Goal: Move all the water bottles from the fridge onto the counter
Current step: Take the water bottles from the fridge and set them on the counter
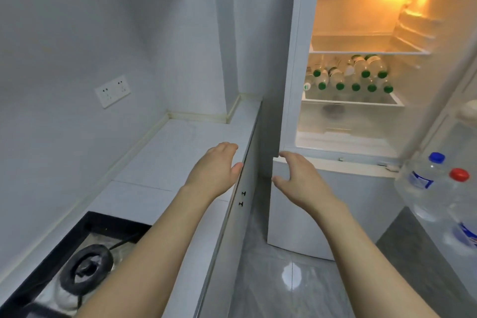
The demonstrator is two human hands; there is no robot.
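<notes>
The fridge [291,64] stands open on the right, lit inside. Several water bottles with green caps [356,77] lie stacked on its middle glass shelf [351,102], caps toward me. The white counter [165,160] runs along the wall on the left. My left hand [214,170] hovers over the counter's front edge, fingers relaxed, holding nothing. My right hand [296,175] is stretched out in front of the fridge's lower compartment, below the bottle shelf, fingers spread and empty.
Two large bottles sit in the fridge door shelf at right, one with a blue cap [426,183], one with a red cap [462,204]. A gas hob [85,266] is sunk into the counter at lower left. A wall socket [112,90] is above the counter.
</notes>
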